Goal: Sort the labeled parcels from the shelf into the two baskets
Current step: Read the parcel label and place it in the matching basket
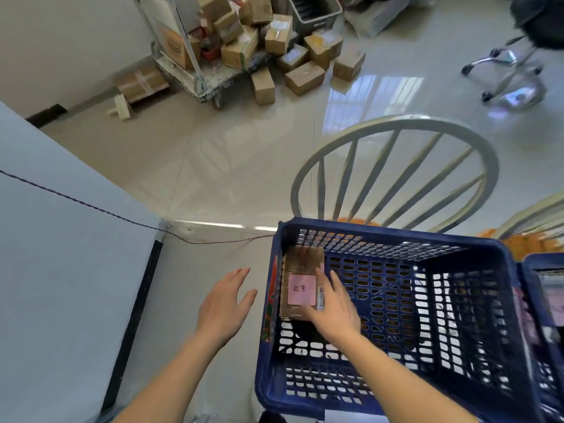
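**Parcel with pink label lies in the left corner of the blue basket**

Two bare forearms reach forward from the bottom edge of the head view. The right hand (331,309) is inside the blue basket (393,239), its fingers (323,277) laid fairly straight along the right edge of a brown parcel (302,261); whether the thumb curls under the parcel cannot be told. The left hand (222,303) hovers outside the basket's left wall, palm down, fingers spread wide and holding nothing.

The parcel rests against the basket's left wall, towards the far left corner. Its long axis runs away from the person, from near to far, roughly parallel to that wall. A pink label (301,290) with dark handwritten characters faces up on the near half of the top, the writing upright as the person sees it.

The rim of a second blue basket (540,261) shows just beside the first, at the right edge. Behind the baskets stands a pale spindle-back chair (396,129). A grey-blue surface (61,239) fills the left side. Far off, cardboard boxes (274,50) are heaped on and around a trolley (195,71) on the glossy tiled floor (229,154), and the wheeled base of an office chair (506,74) stands at the upper right.
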